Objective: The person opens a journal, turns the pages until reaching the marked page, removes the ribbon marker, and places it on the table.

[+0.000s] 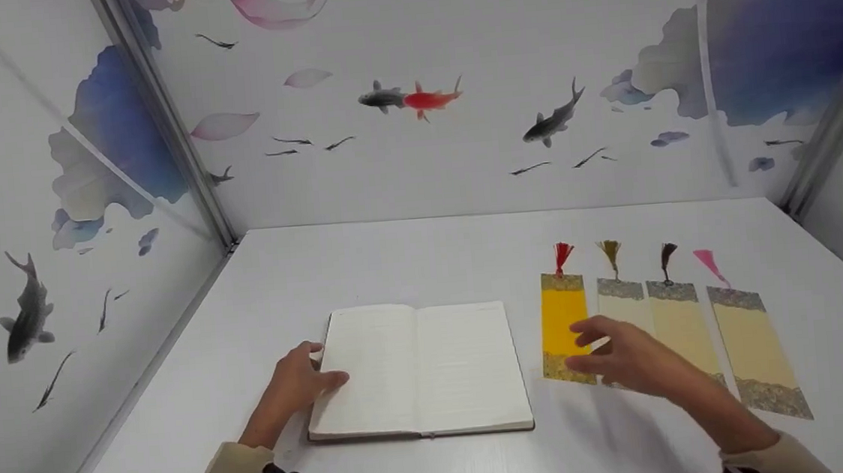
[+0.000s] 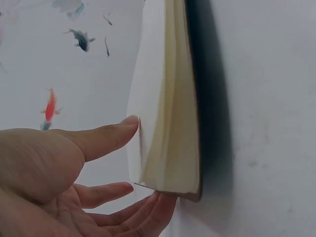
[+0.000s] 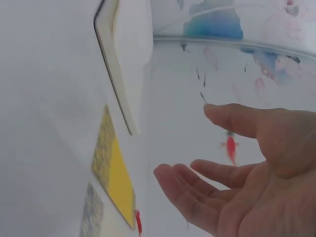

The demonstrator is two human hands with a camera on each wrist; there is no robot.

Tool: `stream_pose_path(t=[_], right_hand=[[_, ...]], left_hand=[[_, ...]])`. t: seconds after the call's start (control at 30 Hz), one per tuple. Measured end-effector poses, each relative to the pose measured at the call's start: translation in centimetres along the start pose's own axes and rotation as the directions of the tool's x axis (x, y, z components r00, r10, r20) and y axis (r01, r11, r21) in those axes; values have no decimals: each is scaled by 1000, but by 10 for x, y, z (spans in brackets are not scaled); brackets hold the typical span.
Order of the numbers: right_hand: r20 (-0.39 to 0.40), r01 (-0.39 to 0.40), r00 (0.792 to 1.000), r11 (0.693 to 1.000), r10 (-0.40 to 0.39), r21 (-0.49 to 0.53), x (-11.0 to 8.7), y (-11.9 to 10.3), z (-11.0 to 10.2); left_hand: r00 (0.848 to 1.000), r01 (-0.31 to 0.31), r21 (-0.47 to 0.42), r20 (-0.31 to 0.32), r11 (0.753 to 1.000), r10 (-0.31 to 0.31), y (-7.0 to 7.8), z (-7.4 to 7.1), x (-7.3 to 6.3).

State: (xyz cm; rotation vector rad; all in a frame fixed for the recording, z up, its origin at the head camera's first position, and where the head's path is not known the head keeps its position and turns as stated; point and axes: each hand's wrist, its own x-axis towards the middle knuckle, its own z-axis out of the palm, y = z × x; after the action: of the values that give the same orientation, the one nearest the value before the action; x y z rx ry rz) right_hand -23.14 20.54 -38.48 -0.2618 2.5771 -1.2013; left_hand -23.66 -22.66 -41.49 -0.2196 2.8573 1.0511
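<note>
An open notebook (image 1: pixel 469 368) with lined, unwritten pages lies flat on the white table. At its left edge, my left hand (image 1: pixel 294 382) holds it, the thumb (image 2: pixel 111 140) on the page and other fingers against the outer edge. To the right, my right hand (image 1: pixel 623 356) hovers with fingers parted over a yellow bookmark (image 1: pixel 563 315) with patterned ends and a red tassel. In the right wrist view, a gap separates this hand from the bookmark. The hand and forearm partly cover two cream bookmarks, one with an olive tassel (image 1: pixel 610 253), one with a dark brown tassel (image 1: pixel 668 258).
Farthest right lies another cream bookmark (image 1: pixel 758 349) with a pink tassel. White panels painted with fish and petals enclose the table (image 1: pixel 393 257) at the back and sides, joined by metal corner posts (image 1: pixel 172 128).
</note>
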Motion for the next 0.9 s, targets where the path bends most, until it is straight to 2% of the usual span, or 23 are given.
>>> stream_pose_path(t=[0.1,0.23,0.4,0.57,0.63,0.77,0.9], right_hand=[[33,-51,998,997,49,56,8,-4,23],[55,-107,993,992,103,72,17,-4,43],[51,-156,987,986,152,63,25,-9,59],[34,-140,990,988,138,60,28,-13,71],[27,-135,991,989,134,60,29,-12,74],[5,-135,991,989,135,59,30,-10,76],[-14,-125,992,988,127,89,33,-10,77]], left_hand=[[1000,29,8,5,1000,-29,-2,1,4],[998,59,2,4,998,-59,-3,3,7],[999,25,-49,-23,998,-27,1,0,3],[997,-6,-132,-72,991,-4,9,-8,-4],[998,-9,-204,-70,979,-5,12,-11,-6],[999,-10,-349,-35,937,-2,19,-16,-8],[999,-22,-416,-38,909,7,26,-16,-9]])
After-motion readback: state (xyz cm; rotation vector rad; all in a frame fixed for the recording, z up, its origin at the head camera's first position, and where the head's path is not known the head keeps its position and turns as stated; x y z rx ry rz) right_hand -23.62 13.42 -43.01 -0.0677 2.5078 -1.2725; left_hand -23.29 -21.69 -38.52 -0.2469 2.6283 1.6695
